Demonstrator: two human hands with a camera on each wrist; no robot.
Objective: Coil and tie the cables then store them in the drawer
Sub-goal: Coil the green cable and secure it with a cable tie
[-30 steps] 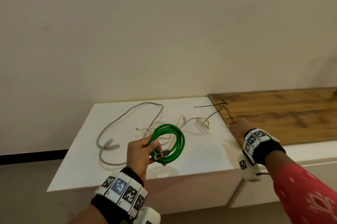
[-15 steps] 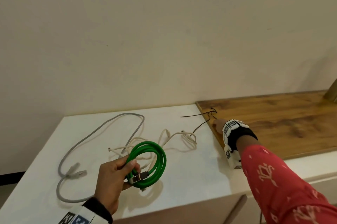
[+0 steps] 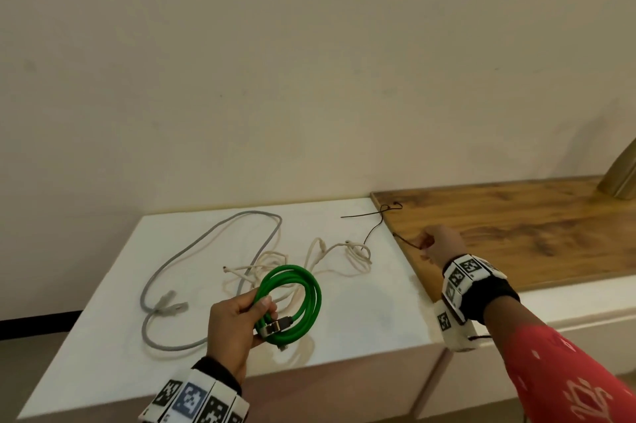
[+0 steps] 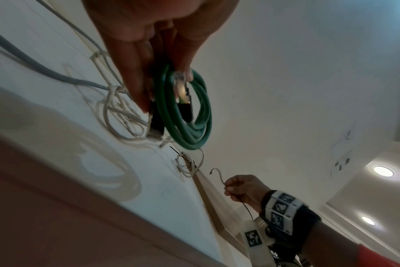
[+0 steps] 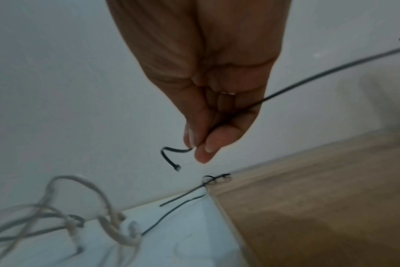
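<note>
While left hand [image 3: 237, 322] grips green coil [image 3: 292, 305], right hand [image 3: 440, 247] pinches black tie [image 5: 171, 155]

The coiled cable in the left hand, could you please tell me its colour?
Bright green; clearest in the head view.

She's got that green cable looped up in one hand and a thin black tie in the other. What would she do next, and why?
Probably bring the right hand with the black tie over to the green cable and wrap it round the loops. The left hand already holds the coil gathered above the white cabinet top, nothing binds it yet, and the tie is pinched and lifted free.
</note>
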